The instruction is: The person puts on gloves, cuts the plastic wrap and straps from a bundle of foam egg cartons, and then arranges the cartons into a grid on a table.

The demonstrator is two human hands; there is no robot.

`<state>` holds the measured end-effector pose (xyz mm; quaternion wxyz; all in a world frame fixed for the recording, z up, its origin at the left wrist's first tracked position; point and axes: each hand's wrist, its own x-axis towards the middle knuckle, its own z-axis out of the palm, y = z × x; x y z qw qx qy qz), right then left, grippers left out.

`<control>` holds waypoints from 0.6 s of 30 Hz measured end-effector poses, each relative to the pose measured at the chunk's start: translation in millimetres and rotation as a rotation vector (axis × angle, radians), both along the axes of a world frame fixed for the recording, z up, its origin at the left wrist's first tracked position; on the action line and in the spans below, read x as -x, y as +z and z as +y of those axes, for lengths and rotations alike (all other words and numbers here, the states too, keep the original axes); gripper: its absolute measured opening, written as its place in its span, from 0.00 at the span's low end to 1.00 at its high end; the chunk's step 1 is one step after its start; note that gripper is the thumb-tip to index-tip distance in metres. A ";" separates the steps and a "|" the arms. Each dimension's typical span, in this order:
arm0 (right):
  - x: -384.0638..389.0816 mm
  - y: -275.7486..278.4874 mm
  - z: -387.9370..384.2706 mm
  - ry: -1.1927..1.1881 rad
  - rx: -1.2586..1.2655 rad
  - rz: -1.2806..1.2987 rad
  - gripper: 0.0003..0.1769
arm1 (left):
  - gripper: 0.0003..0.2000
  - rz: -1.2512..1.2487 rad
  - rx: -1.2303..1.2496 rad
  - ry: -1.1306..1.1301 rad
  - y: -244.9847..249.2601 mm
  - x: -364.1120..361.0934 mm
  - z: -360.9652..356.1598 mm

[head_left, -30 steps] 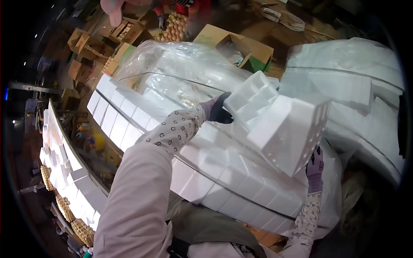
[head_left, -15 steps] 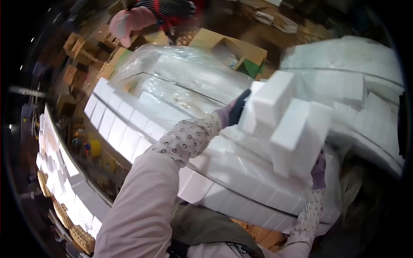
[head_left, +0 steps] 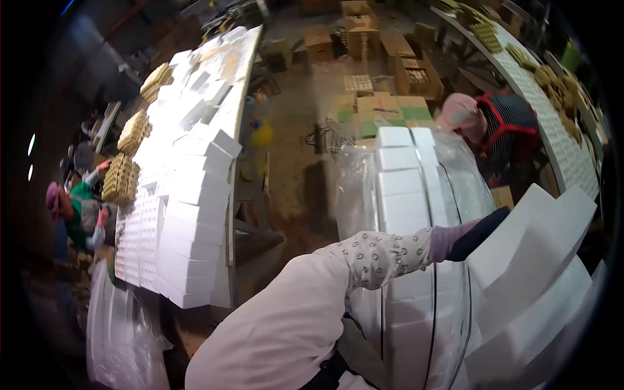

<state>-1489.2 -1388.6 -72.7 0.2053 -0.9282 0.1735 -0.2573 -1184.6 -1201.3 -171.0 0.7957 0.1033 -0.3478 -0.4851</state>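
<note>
The right hand is out of sight, so its fingers cannot be told. The white foam boxes tilt beside the strapped foam stack, long axis running from lower left to upper right; their lower end blends into the white foam beneath. The gloved left hand touches their left edge, its finger closure impossible to tell.

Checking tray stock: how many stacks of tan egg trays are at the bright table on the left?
3: the far stack, the middle stack and the near stack, all along that table's outer edge, the last beside the co-worker in green. Others may be hidden.
</note>
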 end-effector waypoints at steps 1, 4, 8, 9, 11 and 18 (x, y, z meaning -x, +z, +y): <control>-24.3 9.5 16.1 0.064 0.004 -0.002 0.17 | 0.28 0.032 -0.103 0.121 14.7 -3.1 55.9; -103.2 35.1 71.3 0.261 0.013 -0.008 0.16 | 0.38 -0.245 -0.220 0.621 -8.4 -24.3 178.3; -206.0 51.3 154.8 0.524 -0.002 -0.004 0.16 | 0.45 -0.578 -0.427 1.140 -2.5 -32.2 358.0; -229.5 50.4 175.6 0.592 -0.006 0.004 0.15 | 0.43 -0.367 -0.468 1.132 -4.6 -28.4 396.2; -278.3 42.6 222.9 0.726 -0.026 0.010 0.15 | 0.41 -0.379 -0.582 1.301 -5.8 -18.2 470.4; -428.3 27.0 354.3 0.870 0.170 0.270 0.15 | 0.35 0.084 -0.547 1.357 -4.8 -17.4 603.4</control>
